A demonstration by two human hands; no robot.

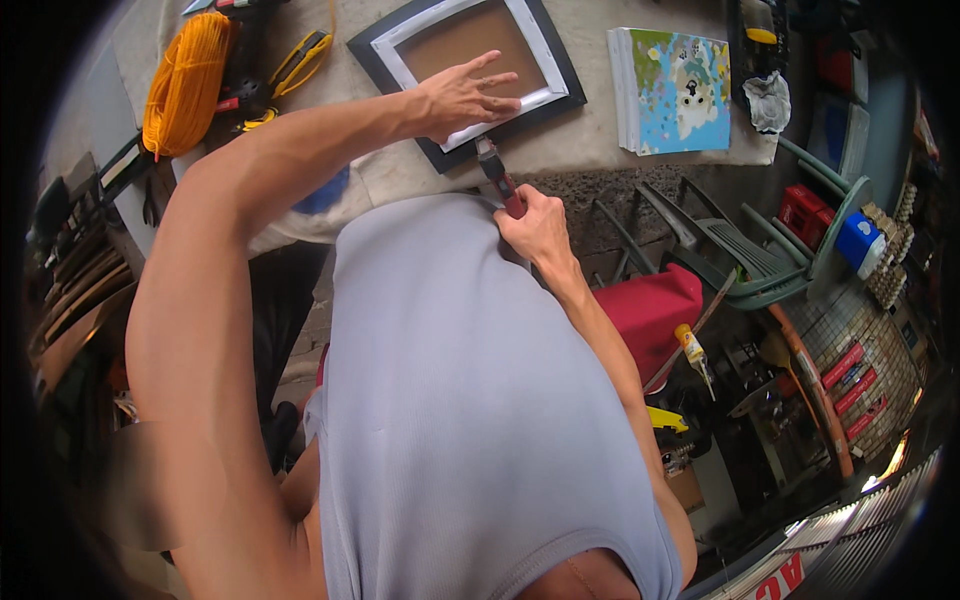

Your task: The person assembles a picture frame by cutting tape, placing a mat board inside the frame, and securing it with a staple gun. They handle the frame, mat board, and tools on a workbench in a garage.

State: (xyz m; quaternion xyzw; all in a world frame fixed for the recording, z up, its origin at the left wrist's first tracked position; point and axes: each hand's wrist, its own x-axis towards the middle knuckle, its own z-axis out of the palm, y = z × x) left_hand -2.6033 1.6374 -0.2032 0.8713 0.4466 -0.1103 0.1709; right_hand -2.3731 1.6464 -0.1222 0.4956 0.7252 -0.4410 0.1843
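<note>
A dark outer frame [570, 96] lies face down on the cloth-covered table, with a white-edged canvas [380, 48] set inside it and its brown back showing. My left hand [468, 98] rests across the canvas and its near white edge, fingers spread. Close to my body, my right hand [537, 226] is closed round the red end of a hand tool [497, 172] with a dark and red handle. Its metal end meets the near edge of the frame; its exact kind is unclear. To the right stands a stack of painted canvases [680, 95], the top one blue and green.
An orange coil of cord [186, 82] lies at the table's left, beside yellow-and-black snips [302, 62]. Crumpled white paper [768, 102] sits near the right edge. Beyond it are a green plastic chair [745, 250], a red cloth-like cover [650, 312] and a yellow-handled screwdriver [690, 345].
</note>
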